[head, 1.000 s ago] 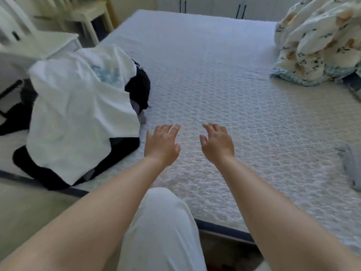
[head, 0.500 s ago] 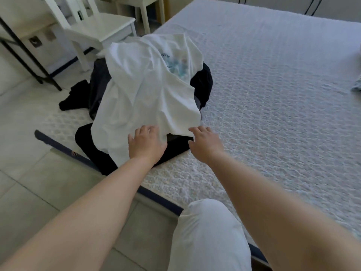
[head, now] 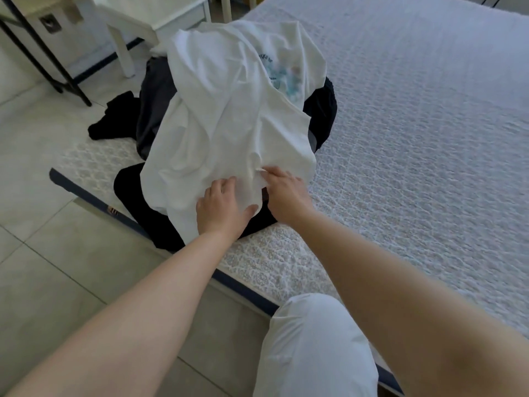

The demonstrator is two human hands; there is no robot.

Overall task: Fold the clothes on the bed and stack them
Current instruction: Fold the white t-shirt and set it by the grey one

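At the far left you see a black metal frame leg (head: 43, 53) standing on the tiled floor (head: 43, 253), and next to it a white chair (head: 148, 21). A small black garment (head: 111, 118) lies partly over the left edge of the bed (head: 415, 138), near its front-left corner.

Just to the right of it a heap of dark clothes (head: 154, 101) sits on the bed close to the same left edge. A white T-shirt (head: 229, 110) with a pale blue print near its top is draped over this heap and covers most of it; black fabric shows under its lower hem and at its right side.

Your left hand (head: 223, 207) rests on the lower hem of the white T-shirt. Its fingers lie spread on the cloth and the thumb points to the right along the hem, so this grip is released and only touches the fabric.

Your right hand (head: 286, 193) is just beside it, at the same hem. Its fingertips meet a small raised fold of the white cloth, but you cannot tell from here whether this grip really pinches the fold or only touches it.

At the bottom, your knee in white trousers (head: 312, 348) is against the front edge of the bed. The right part of the bed shows only its white quilted cover.
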